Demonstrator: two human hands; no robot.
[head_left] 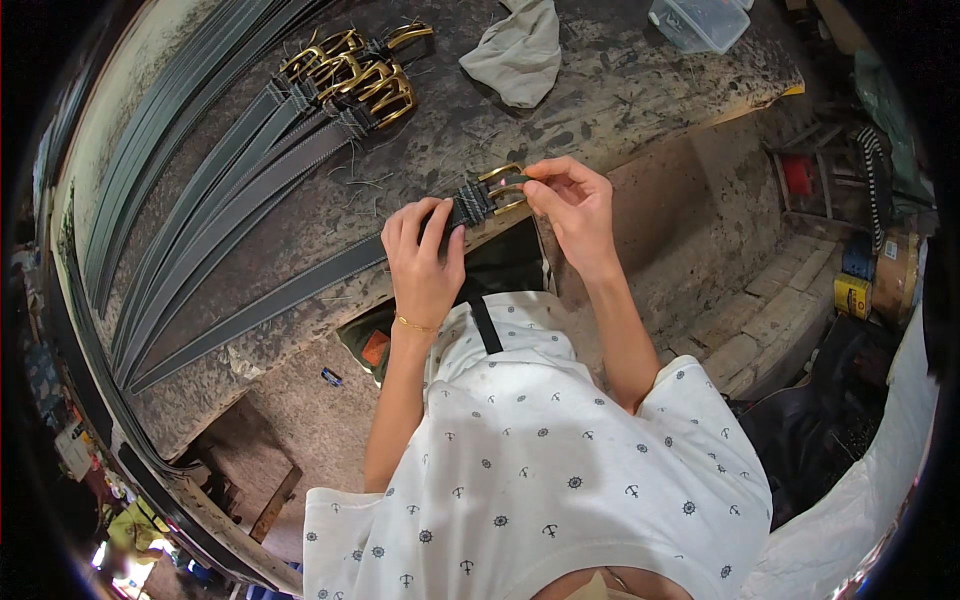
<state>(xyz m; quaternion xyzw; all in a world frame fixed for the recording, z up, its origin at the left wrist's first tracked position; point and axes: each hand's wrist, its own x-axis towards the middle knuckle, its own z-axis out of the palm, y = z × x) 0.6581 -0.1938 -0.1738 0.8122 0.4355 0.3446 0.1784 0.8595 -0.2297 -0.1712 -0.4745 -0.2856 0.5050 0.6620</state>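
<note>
A dark grey leather belt point(320, 279) with pale edge stitching lies slantwise along the near side of the workbench. At its right end is a gold-coloured buckle point(494, 199), with dark keeper loops point(469, 203) beside it. My left hand point(424, 258) is closed on the belt just left of these loops, fingers over the strap. My right hand point(577, 212) pinches the buckle's outer end between thumb and fingers, where the fingertips partly cover it. What the thumb presses on inside the frame is too small to tell.
Several belts with gold buckles point(350, 75) lie in a pile at the back left, beside plain straps point(165, 140). A grey cloth point(515, 55) and a clear plastic box point(705, 25) are farther back on the stained workbench point(610, 95). A small stool point(815, 170) stands at the right.
</note>
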